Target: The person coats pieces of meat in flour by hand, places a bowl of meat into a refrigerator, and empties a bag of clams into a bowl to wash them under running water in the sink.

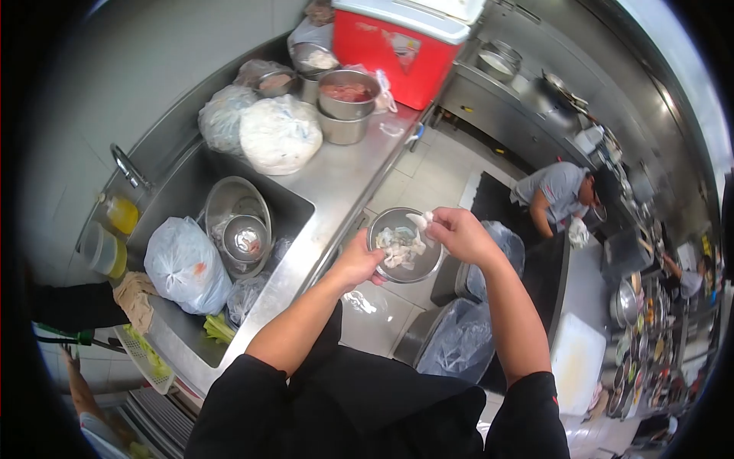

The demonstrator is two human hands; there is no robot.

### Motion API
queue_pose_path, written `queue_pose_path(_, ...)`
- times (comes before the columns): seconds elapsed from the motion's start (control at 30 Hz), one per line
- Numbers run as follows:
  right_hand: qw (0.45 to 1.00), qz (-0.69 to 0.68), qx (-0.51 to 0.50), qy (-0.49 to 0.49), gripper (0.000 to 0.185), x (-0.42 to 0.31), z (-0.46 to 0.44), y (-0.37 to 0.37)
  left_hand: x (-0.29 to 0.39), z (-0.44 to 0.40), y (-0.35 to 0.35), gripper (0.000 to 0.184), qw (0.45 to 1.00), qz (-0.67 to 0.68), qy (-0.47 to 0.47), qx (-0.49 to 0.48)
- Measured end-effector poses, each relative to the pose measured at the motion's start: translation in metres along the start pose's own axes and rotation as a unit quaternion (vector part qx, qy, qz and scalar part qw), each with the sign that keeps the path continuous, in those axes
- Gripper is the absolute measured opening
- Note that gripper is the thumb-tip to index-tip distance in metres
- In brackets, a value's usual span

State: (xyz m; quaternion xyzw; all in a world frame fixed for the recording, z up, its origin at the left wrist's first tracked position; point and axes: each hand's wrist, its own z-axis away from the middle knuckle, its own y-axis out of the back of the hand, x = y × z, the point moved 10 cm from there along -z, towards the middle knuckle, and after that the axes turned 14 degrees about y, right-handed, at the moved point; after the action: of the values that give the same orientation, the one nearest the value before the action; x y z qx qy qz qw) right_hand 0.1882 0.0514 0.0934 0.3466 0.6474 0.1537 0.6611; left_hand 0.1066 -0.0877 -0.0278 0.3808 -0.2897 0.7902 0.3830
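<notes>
My left hand (359, 260) grips a round metal bowl (433, 269) by its left side, thumb over the rim. In the bowl lie pale, whitish pieces of raw food (399, 249), perhaps seafood; their exact kind I cannot tell. Above the bowl's upper right rim, my right hand (460, 232) is closed, pinching a whitish piece of the same look (418, 220) between thumb and fingers. The bowl is held in the air in front of my body, over the tiled floor.
Left of me is a steel sink (306, 218) with a tied plastic bag (187, 264) and nested bowls (267, 206). Steel pots of meat (348, 93) and a red cooler (394, 57) stand on the counter. Lined bins (455, 344) are below right; a person (554, 195) bends over the opposite counter.
</notes>
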Motion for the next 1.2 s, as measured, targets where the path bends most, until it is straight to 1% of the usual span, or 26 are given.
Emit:
queue_pose_path(0.07, 1.000, 0.009, -0.013, 0.005, 0.017, -0.008, -0.033, -0.002, 0.015, -0.009, 0.022, 0.043, 1.000, 0.016, 0.001, 0.005)
queue_pose_path(0.1, 0.998, -0.051, -0.032, -0.017, 0.020, 0.003, -0.049, -0.011, 0.021, -0.015, 0.035, 0.043, 1.000, 0.027, -0.011, 0.006)
queue_pose_path(0.13, 0.993, -0.108, -0.039, -0.030, 0.018, 0.008, -0.067, -0.020, 0.031, -0.015, 0.048, 0.044, 0.999, 0.043, -0.017, 0.013)
queue_pose_path(0.2, 0.981, -0.188, -0.048, -0.030, 0.016, 0.002, -0.108, -0.036, 0.040, -0.024, 0.079, 0.045, 0.998, 0.062, 0.001, 0.027)
queue_pose_path(0.23, 0.974, -0.217, -0.051, -0.036, 0.016, -0.004, -0.130, -0.044, 0.045, -0.030, 0.097, 0.046, 0.997, 0.070, -0.018, 0.035)
queue_pose_path(0.27, 0.967, -0.248, -0.046, -0.028, 0.015, -0.013, -0.157, -0.050, 0.051, -0.031, 0.116, 0.048, 0.995, 0.075, -0.037, 0.047)
queue_pose_path(0.33, 0.950, -0.312, -0.033, -0.017, 0.015, -0.028, -0.204, -0.061, 0.050, -0.031, 0.153, 0.050, 0.995, 0.082, -0.009, 0.059)
queue_pose_path(0.37, 0.946, -0.322, -0.034, 0.007, 0.014, -0.037, -0.232, -0.063, 0.050, -0.029, 0.172, 0.050, 0.993, 0.092, -0.016, 0.068)
queue_pose_path(0.43, 0.949, -0.310, 0.020, 0.049, 0.016, -0.054, -0.292, -0.054, 0.048, -0.022, 0.201, 0.050, 0.990, 0.109, -0.031, 0.082)
queue_pose_path(0.47, 0.949, -0.305, 0.048, 0.067, 0.016, -0.062, -0.319, -0.047, 0.046, -0.013, 0.215, 0.052, 0.987, 0.122, -0.019, 0.098)
queue_pose_path(0.53, 0.970, -0.216, 0.100, 0.047, 0.021, -0.071, -0.377, -0.029, 0.037, 0.000, 0.242, 0.055, 0.980, 0.157, -0.001, 0.119)
queue_pose_path(0.6, 0.977, -0.081, 0.165, 0.107, 0.023, -0.088, -0.443, -0.004, 0.019, 0.004, 0.262, 0.056, 0.971, 0.202, 0.017, 0.126)
queue_pose_path(0.63, 0.960, 0.129, 0.142, 0.205, 0.023, -0.104, -0.483, 0.002, 0.014, 0.003, 0.271, 0.056, 0.969, 0.211, 0.004, 0.128)
queue_pose_path(0.67, 0.893, 0.324, 0.106, 0.293, 0.023, -0.109, -0.512, -0.005, 0.008, 0.004, 0.277, 0.056, 0.967, 0.219, -0.002, 0.134)
queue_pose_path(0.73, 0.878, 0.393, 0.077, 0.263, 0.027, -0.103, -0.541, -0.020, 0.014, 0.007, 0.287, 0.054, 0.963, 0.219, -0.002, 0.159)
queue_pose_path(0.8, 0.914, 0.299, 0.006, 0.274, 0.033, -0.151, -0.506, -0.059, 0.014, 0.002, 0.294, 0.053, 0.960, 0.213, 0.004, 0.181)
queue_pose_path(0.83, 0.929, 0.249, -0.059, 0.266, 0.035, -0.154, -0.484, -0.091, 0.015, -0.001, 0.295, 0.053, 0.954, 0.230, -0.001, 0.194)
queue_pose_path(0.9, 0.894, 0.246, -0.210, 0.309, 0.023, -0.144, -0.419, -0.157, 0.023, -0.008, 0.297, 0.053, 0.943, 0.257, -0.020, 0.210)
queue_pose_path(0.93, 0.867, 0.264, -0.295, 0.302, 0.017, -0.124, -0.387, -0.192, 0.024, -0.011, 0.297, 0.054, 0.945, 0.250, -0.023, 0.209)
queue_pose_path(0.97, 0.858, 0.286, -0.333, 0.265, 0.017, -0.124, -0.353, -0.210, 0.026, -0.014, 0.296, 0.054, 0.947, 0.242, -0.028, 0.209)
queue_pose_path(1.0, 0.816, 0.367, -0.354, 0.273, 0.018, -0.097, -0.332, -0.235, 0.028, -0.016, 0.296, 0.054, 0.949, 0.233, -0.032, 0.210)
queue_pose_path(1.07, 0.784, 0.448, -0.329, 0.275, 0.012, -0.080, -0.301, -0.252, 0.031, -0.017, 0.290, 0.054, 0.953, 0.225, -0.028, 0.203)
queue_pose_path(1.17, 0.762, 0.490, -0.287, 0.311, 0.014, -0.073, -0.290, -0.257, 0.033, -0.020, 0.284, 0.054, 0.954, 0.214, -0.037, 0.208)
queue_pose_path(1.2, 0.766, 0.486, -0.273, 0.319, 0.015, -0.074, -0.293, -0.253, 0.032, -0.020, 0.283, 0.053, 0.953, 0.213, -0.040, 0.212)
